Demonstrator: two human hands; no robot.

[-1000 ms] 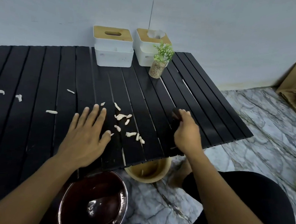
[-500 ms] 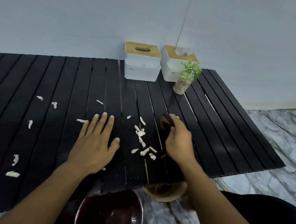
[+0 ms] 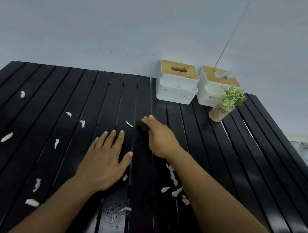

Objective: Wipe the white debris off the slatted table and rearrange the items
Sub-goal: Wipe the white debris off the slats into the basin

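The black slatted table (image 3: 255,158) fills the view, with several white debris bits scattered over it. A cluster of debris (image 3: 176,191) lies under my right forearm, and looser bits (image 3: 7,137) lie at the left. My left hand (image 3: 104,160) rests flat on the slats with fingers spread. My right hand (image 3: 160,136) reaches further back and grips a small dark wiping pad (image 3: 143,126), pressed on the table beside one white piece (image 3: 129,124).
Two white boxes with wooden lids stand at the back against the wall, one (image 3: 178,81) left of the other (image 3: 217,86). A small green plant in a glass jar (image 3: 226,104) stands in front of the right box. Marble floor shows at the right edge.
My right hand moved with the pad away from me and to the left, past the debris cluster. The camera tilted up, so the bowls below the table edge went out of view.
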